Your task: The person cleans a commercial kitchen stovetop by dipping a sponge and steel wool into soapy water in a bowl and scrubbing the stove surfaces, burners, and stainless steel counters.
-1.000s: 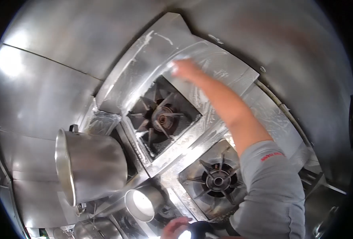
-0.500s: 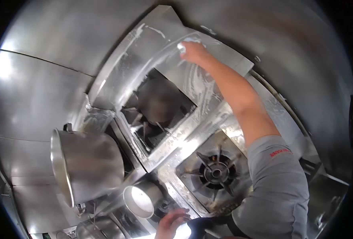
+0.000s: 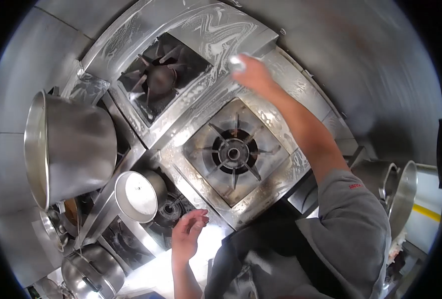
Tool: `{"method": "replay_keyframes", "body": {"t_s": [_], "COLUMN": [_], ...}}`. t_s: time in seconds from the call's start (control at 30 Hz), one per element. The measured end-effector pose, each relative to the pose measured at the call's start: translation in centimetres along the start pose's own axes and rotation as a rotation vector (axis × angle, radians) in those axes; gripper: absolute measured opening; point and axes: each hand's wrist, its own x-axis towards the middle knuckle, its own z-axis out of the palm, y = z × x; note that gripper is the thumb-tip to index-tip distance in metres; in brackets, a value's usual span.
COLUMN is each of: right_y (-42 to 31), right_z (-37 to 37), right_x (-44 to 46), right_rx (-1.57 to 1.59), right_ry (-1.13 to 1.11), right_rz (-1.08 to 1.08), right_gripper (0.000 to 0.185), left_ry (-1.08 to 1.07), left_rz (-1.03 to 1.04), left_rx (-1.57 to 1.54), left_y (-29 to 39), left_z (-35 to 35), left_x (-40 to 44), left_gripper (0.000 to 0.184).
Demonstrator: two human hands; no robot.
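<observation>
My right hand [image 3: 253, 75] is closed around a small white pad [image 3: 237, 63] over the soapy metal stovetop [image 3: 221, 47], between the two square burner wells. White foam streaks lie around it. Nearest to my body is a burner with a star-shaped grate [image 3: 234, 153]; another dark burner [image 3: 160, 79] sits farther back at the left. My left hand [image 3: 188, 230] hangs with fingers loosely curled and apart, holding nothing, close to a small metal pot [image 3: 137, 196] that contains something white.
A large steel stockpot [image 3: 76, 147] stands on the left. Below it is a lidded pan [image 3: 92, 271]. More steel pots [image 3: 403, 197] are at the right edge. A metal wall [image 3: 360, 60] rises behind the stove.
The view has shifted toward my body, so the stove sits higher in it. My right hand has moved from the stove's back strip to the surface between the burners. My left hand shows more fully.
</observation>
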Motion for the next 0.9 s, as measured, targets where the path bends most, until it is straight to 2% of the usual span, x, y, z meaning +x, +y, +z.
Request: {"method": "replay_keyframes", "body": {"t_s": [0.07, 0.13, 0.17, 0.23, 0.27, 0.33, 0.37, 0.4, 0.43, 0.5, 0.53, 0.6, 0.63, 0.67, 0.73, 0.8, 0.87, 0.9], "right_y": [0.9, 2.9, 4.1, 6.0, 7.1, 9.8, 10.3, 8.8, 7.3, 3.0, -2.7, -11.8, -16.3, -20.9, -29.2, -34.2, -36.3, -36.7], "right_z": [0.0, 2.8, 3.6, 5.1, 4.4, 2.1, 1.4, 0.9, 0.9, 2.1, 1.4, 4.5, 6.2, 7.6, 11.2, 15.7, 20.3, 22.9], "right_x": [-2.4, -5.4, -4.8, -3.7, -5.6, -9.9, -12.5, -14.6, -16.3, -17.2, -16.9, -16.6, -16.9, -17.0, -17.9, -17.8, -17.1, -16.5], "right_rx": [0.256, -0.01, -0.025, -0.155, -0.07, -0.102, -0.222, -0.307, -0.249, -0.013, 0.129, 0.207, 0.262, 0.294, 0.307, 0.209, 0.218, 0.227], "right_ry": [-0.006, -0.197, -0.195, -0.028, 0.033, 0.165, 0.214, 0.199, 0.154, 0.069, -0.013, -0.093, -0.132, -0.274, -0.324, -0.32, -0.417, -0.465], "right_rz": [0.104, 0.092, 0.085, 0.079, 0.136, 0.22, 0.228, 0.267, 0.265, 0.17, 0.176, -0.025, -0.127, -0.219, -0.475, -0.53, -0.532, -0.552], "right_gripper": [0.053, 0.056, 0.056, 0.055, 0.056, 0.062, 0.067, 0.06, 0.059, 0.058, 0.058, 0.057, 0.055, 0.055, 0.057, 0.059, 0.063, 0.065], "left_ry": [0.024, 0.119, 0.148, 0.155, 0.156, 0.187, 0.181, 0.196, 0.207, 0.264, 0.31, 0.363, 0.45, 0.54, 0.65, 0.801, 0.859, 0.883], "left_rz": [0.019, -0.047, -0.08, -0.084, -0.099, -0.077, -0.082, -0.08, -0.051, -0.016, -0.008, 0.101, 0.09, 0.08, 0.178, 0.284, 0.171, 0.055], "left_rx": [-0.008, -0.034, 0.011, 0.045, 0.111, 0.095, 0.058, 0.012, 0.012, 0.039, 0.058, -0.069, -0.117, -0.171, -0.012, 0.19, 0.294, 0.252], "left_y": [-1.3, -3.8, -4.7, -6.9, -7.6, -8.3, -8.6, -9.1, -10.1, -12.3, -13.3, -15.8, -15.1, -14.7, -17.5, -21.3, -26.3, -29.8], "left_z": [-0.5, -1.5, -1.6, -1.8, -2.2, -2.4, -2.4, -2.2, -2.5, -3.9, -4.9, -7.3, -7.8, -8.0, -8.9, -8.4, -7.5, -6.9], "left_x": [-1.2, -2.8, -3.4, -4.4, -5.3, -6.5, -7.2, -7.9, -8.3, -7.7, -6.8, -5.1, -5.4, -6.0, -7.3, -10.6, -15.4, -17.7], "left_gripper": [0.026, 0.027, 0.027, 0.026, 0.026, 0.026, 0.025, 0.025, 0.024, 0.024, 0.024, 0.023, 0.022, 0.021, 0.022, 0.023, 0.024, 0.025]}}
